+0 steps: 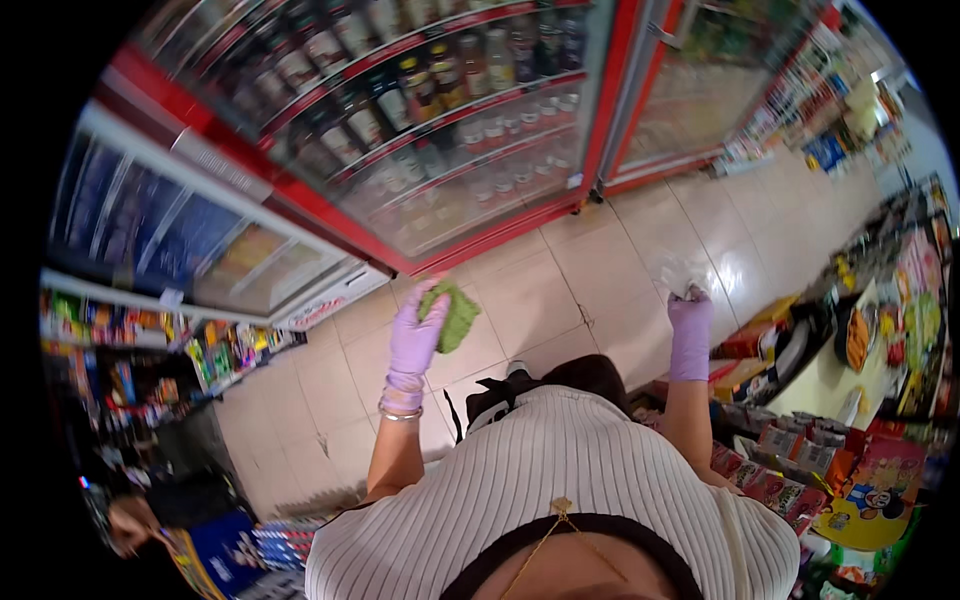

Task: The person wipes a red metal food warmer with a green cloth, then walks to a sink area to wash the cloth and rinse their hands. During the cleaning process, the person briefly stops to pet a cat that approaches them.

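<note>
My left hand (418, 330), in a lilac glove with a bangle at the wrist, holds a crumpled green cloth (452, 319). It is over the tiled floor, near the lower red frame of a glass-door drinks cooler (480, 244). My right hand (690, 307), also gloved in lilac, is closed around a translucent plastic item (679, 271). That item is blurred, and I cannot tell whether it is a bag or a bottle. Behind the cooler's glass, several rows of bottles (431, 82) stand on red-edged shelves. Neither hand touches the cooler.
A second red-framed cooler (675, 112) stands to the right, and a white-framed fridge (187, 225) to the left. Packaged snacks (780, 480) crowd the right side. Shelves of goods (232, 349) line the left. Pale tiles (555, 292) cover the floor between.
</note>
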Motion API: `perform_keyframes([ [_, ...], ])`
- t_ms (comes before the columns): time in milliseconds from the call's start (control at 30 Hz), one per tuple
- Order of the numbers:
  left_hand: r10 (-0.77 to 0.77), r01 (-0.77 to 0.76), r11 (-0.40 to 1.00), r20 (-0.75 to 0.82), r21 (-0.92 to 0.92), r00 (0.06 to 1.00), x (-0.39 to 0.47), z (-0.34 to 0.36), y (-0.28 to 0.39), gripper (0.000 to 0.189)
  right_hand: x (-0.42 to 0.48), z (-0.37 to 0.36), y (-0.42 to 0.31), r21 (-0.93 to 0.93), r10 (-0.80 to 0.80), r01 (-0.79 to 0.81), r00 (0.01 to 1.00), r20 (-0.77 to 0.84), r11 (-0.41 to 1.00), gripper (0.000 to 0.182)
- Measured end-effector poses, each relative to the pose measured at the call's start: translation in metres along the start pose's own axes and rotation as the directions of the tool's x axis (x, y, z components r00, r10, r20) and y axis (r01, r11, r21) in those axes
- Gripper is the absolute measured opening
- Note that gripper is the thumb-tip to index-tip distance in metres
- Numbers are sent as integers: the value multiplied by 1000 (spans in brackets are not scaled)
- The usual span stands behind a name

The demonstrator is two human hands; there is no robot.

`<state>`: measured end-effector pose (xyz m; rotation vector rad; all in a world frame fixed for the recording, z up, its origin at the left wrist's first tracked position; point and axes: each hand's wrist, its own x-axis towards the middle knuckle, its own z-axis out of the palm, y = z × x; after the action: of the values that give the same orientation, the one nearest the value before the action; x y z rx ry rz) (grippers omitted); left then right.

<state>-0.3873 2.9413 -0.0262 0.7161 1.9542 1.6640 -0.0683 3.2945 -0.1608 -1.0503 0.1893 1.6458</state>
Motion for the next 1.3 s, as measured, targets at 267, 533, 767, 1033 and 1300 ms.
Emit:
perform_keyframes([
  [267, -49, 55, 999, 399, -3, 916, 114, 207, 4, 37, 108, -70, -100, 230, 45, 18, 963, -266, 973, 31],
  [533, 40, -144, 981, 593, 129, 804, 230, 427, 73, 43, 227, 57, -257, 297, -126, 158, 984, -124, 942, 30],
  [767, 77, -417, 741, 550, 526, 831, 333, 568, 111, 41, 295, 88, -392, 444, -196, 193, 980, -40, 875, 37],
  [1033, 191, -396, 731, 390, 556, 901, 452, 760, 118, 31, 428, 102, -549, 599, -94, 179, 981, -172, 781, 36],
  [1300, 215, -578, 814, 890, 63, 401, 427, 1222, 202, 39, 481, 176, -784, 497, -440, 502, 864, -244, 708, 45],
])
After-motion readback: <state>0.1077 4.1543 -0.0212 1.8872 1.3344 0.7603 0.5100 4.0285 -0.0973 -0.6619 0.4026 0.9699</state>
